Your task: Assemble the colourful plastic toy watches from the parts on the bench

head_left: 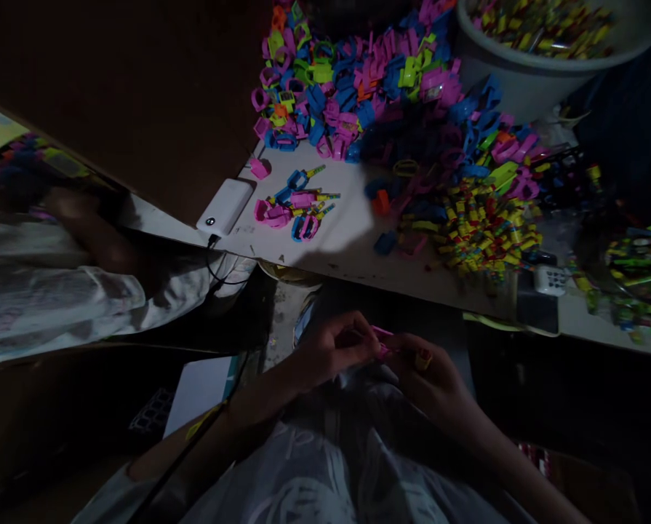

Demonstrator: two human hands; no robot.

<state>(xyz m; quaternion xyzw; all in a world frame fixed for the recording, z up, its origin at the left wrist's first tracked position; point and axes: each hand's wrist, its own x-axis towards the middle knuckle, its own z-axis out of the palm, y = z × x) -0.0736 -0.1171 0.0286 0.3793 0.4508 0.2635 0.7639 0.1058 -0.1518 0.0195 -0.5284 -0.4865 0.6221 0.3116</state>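
Above my lap, both hands meet at a pink plastic toy watch (pixel 381 343), mostly covered by fingers. My left hand (pixel 340 348) pinches it from the left. From the right, my right hand (pixel 426 375) grips it too, with a small yellow-and-red tube (pixel 422 359) tucked among its curled fingers. On the table beyond lies a small group of pink toy watches (pixel 273 214) and blue toy watches (pixel 291 188) with thin yellow tubes beside or in them; which, I cannot tell.
A large heap of coloured toy watches (pixel 330 94) covers the table's back. Yellow-and-red tubes (pixel 486 229) are piled at right, below a grey tub (pixel 521 69) of more tubes. A white power bank (pixel 225 207) with a cable lies near the brown box (pixel 140 94). Another person's arm (pixel 93 225) is at left.
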